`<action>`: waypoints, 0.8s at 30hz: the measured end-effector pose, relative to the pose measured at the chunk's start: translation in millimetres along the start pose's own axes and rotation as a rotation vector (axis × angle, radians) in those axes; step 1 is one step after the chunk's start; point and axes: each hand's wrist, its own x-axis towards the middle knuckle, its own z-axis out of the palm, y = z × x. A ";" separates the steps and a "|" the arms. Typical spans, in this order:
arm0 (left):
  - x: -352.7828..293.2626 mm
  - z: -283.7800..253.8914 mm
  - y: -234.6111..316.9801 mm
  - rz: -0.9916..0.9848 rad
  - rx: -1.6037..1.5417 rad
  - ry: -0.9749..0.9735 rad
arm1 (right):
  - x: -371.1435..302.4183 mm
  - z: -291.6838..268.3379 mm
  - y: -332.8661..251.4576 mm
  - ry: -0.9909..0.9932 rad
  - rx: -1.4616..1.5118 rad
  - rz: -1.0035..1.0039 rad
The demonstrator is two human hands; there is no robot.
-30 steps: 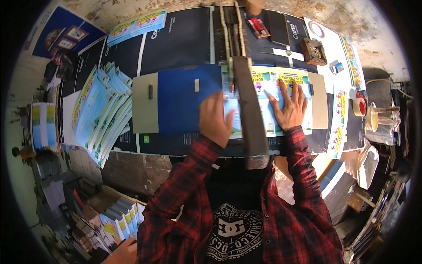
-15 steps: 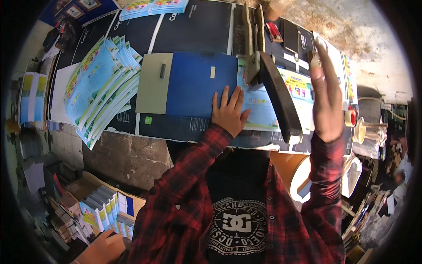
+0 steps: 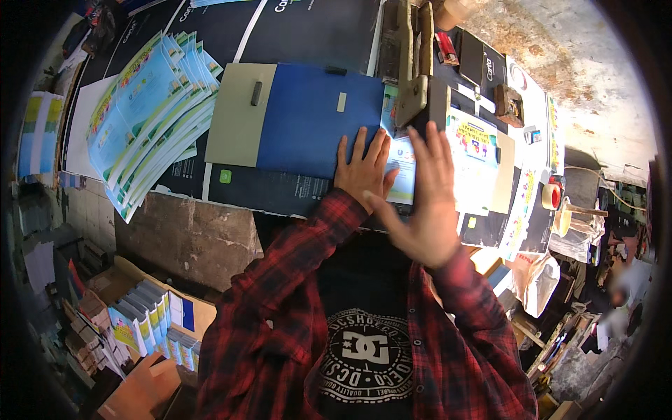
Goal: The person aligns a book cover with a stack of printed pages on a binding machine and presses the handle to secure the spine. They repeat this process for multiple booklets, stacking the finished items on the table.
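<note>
My left hand [image 3: 364, 164] lies flat, fingers outstretched, on the right end of a blue board [image 3: 301, 119] and the edge of a light-blue printed sheet [image 3: 402, 183]. A grey-green panel [image 3: 233, 119] adjoins the board's left side. Over the sheet, my right hand [image 3: 430, 206] is open with its thumb spread toward my left wrist; whether it touches the sheet I cannot tell. Just beyond its fingertips stands a metal tool [image 3: 413, 101] with a black lever [image 3: 438, 101], partly hidden by that hand. Neither hand holds anything.
Fanned printed sheets [image 3: 150, 105] lie at the table's left and overhang its front edge. On the right are a brown block [image 3: 509, 105], a red tape roll [image 3: 551, 197] and more printed sheets [image 3: 472, 143]. A box of booklets [image 3: 143, 315] stands below left.
My right hand has come left and down from beyond the lever to beside my left hand. The black lever no longer extends toward me. My left hand stays on the board; the view has shifted slightly.
</note>
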 end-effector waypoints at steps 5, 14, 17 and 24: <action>2.8 -3.7 1.2 0.023 -0.018 0.001 | 41.1 -92.0 28.2 -0.134 0.973 0.336; 7.1 -12.2 9.9 -0.024 0.026 -0.060 | -97.3 8.2 262.5 0.393 0.111 0.678; 1.2 -19.3 -1.1 -0.072 0.038 -0.060 | -76.5 19.0 226.5 0.323 -0.044 0.655; -5.1 -38.8 -33.9 -0.107 0.076 -0.064 | -59.6 41.5 196.3 0.274 -0.221 0.584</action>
